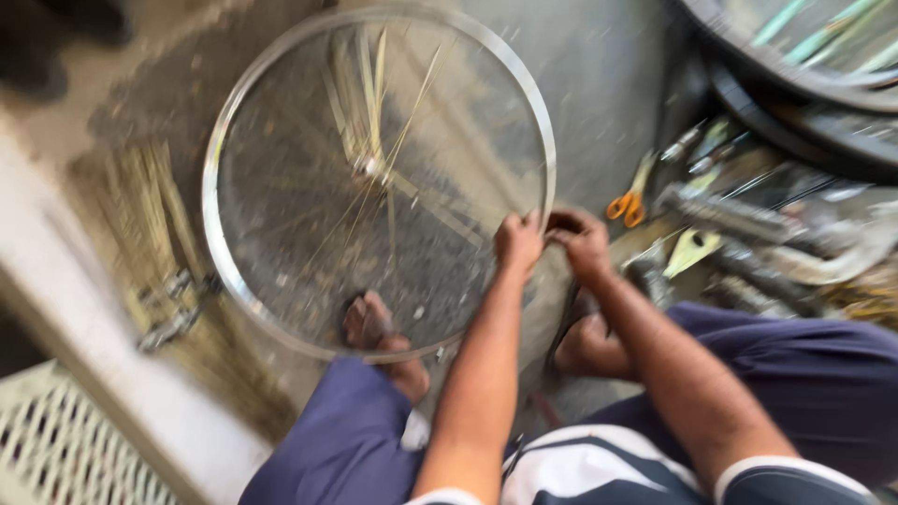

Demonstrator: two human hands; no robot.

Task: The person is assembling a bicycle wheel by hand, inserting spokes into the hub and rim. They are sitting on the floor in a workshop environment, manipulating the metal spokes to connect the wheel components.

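Item: bare wheel (pixel 379 178), silver rim, thin spokes, hub at centre; stands on the floor (pixel 599 75), lower edge resting between the person's feet. View is motion-blurred.

Left hand (pixel 517 241): grip closed on the rim at its lower right edge, fingers curled over the metal.

Right hand (pixel 578 241): just beside the left, at the same stretch of rim. Fingers bent inward; the blur hides whether this grip holds the rim or something small against it, so I cannot tell.

Nearest the grip, below it: both forearms, dark blue trousers, a striped shirt hem with white bands.

Below and left of the grip: left foot (pixel 379 341) in a sandal, under the rim's bottom arc.

Directly below the grip: right foot (pixel 589 346), sandalled, just outside the rim.

Right of the grip, near: orange-handled scissors (pixel 625 204) on the floor.

Farther right: heap of metal tools (pixel 748 224), mixed and indistinct.

Above right, well apart from the grip: black tyres (pixel 795 103), stacked at the frame corner.

Far left of the grip, beyond the wheel: bundle of loose spokes (pixel 150 224) lying on the floor, with small metal parts (pixel 173 313) beside them.

Far lower left: white perforated crate (pixel 65 440).
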